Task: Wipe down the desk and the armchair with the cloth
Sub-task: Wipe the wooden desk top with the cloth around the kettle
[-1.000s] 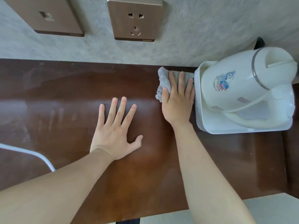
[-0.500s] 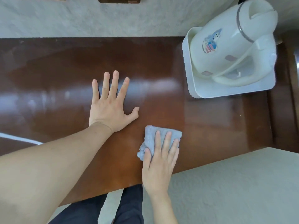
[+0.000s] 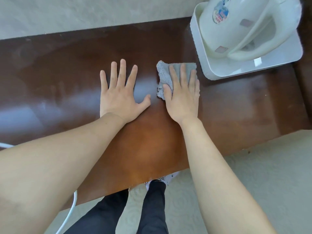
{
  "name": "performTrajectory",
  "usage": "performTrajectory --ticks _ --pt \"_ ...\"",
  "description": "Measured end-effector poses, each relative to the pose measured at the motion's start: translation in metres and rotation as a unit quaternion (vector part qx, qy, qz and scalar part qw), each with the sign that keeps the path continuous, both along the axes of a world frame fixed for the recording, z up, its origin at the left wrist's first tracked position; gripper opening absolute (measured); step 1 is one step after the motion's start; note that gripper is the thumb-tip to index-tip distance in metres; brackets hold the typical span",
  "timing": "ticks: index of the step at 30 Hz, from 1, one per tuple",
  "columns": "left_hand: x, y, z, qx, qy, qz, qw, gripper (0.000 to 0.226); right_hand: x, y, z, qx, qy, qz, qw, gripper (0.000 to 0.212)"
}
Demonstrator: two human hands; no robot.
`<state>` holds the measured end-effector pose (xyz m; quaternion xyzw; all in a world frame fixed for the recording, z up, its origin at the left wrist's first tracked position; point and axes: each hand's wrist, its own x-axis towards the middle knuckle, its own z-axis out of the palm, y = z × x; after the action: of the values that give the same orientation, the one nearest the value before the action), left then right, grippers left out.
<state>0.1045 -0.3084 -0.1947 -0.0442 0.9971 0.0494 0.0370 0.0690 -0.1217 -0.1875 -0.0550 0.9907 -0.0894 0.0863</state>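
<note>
While the right hand [image 3: 181,97] presses a crumpled grey cloth [image 3: 164,76] flat-fingered on the glossy brown desk [image 3: 67,73], left hand [image 3: 120,93] rests spread beside it, white kettle [image 3: 236,26] on tray [image 3: 278,56] close right.

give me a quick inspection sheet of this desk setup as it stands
surface: brown glossy desk, smears and glare patches on its left half
job's things: grey cloth, crumpled flat on the desk; no armchair seen
clutter: white kettle standing in a white tray at the far right of the desk
grippers: left hand flat on the bare desk, fingers spread, holding nothing; right hand flat on the cloth, fingers straight, pressing it down
cables: white cable hanging off the front edge at the left
surroundings: pale wall behind the desk, pale carpet in front, the person's dark trousers below
</note>
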Motion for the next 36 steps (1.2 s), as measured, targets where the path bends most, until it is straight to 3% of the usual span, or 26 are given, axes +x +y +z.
performTrajectory --ticks 4,11,14,20,23,28,33,36 --pt "0.003 -0.001 0.000 -0.005 0.001 -0.003 1.000 0.088 0.064 -0.001 0.000 -0.008 0.025 -0.031 0.999 0.058" --pt "0.007 0.000 -0.002 0.014 0.012 -0.003 1.000 0.088 0.209 -0.017 0.004 -0.015 -0.031 -0.121 0.992 0.058" --pt "0.007 0.001 0.000 0.018 0.008 -0.001 1.000 0.088 0.191 -0.017 0.005 -0.002 -0.030 -0.112 0.993 0.059" --pt "0.001 -0.001 0.003 0.034 0.017 -0.001 0.999 0.090 0.039 -0.007 0.002 0.025 -0.005 -0.064 0.998 0.059" --pt "0.002 -0.002 0.004 0.064 0.018 -0.002 0.998 0.090 0.012 -0.007 0.000 0.005 -0.014 -0.047 0.999 0.059" --pt "0.013 -0.016 0.014 0.239 0.052 -0.016 0.969 0.079 0.081 -0.016 0.006 -0.013 -0.020 -0.077 0.997 0.060" --pt "0.057 -0.043 0.016 0.147 0.041 -0.039 0.987 0.077 0.181 -0.036 0.015 -0.032 -0.063 -0.081 0.994 0.061" --pt "0.103 -0.070 0.016 0.119 0.026 -0.023 0.992 0.080 0.228 -0.054 0.021 -0.008 -0.101 -0.017 0.995 0.061"
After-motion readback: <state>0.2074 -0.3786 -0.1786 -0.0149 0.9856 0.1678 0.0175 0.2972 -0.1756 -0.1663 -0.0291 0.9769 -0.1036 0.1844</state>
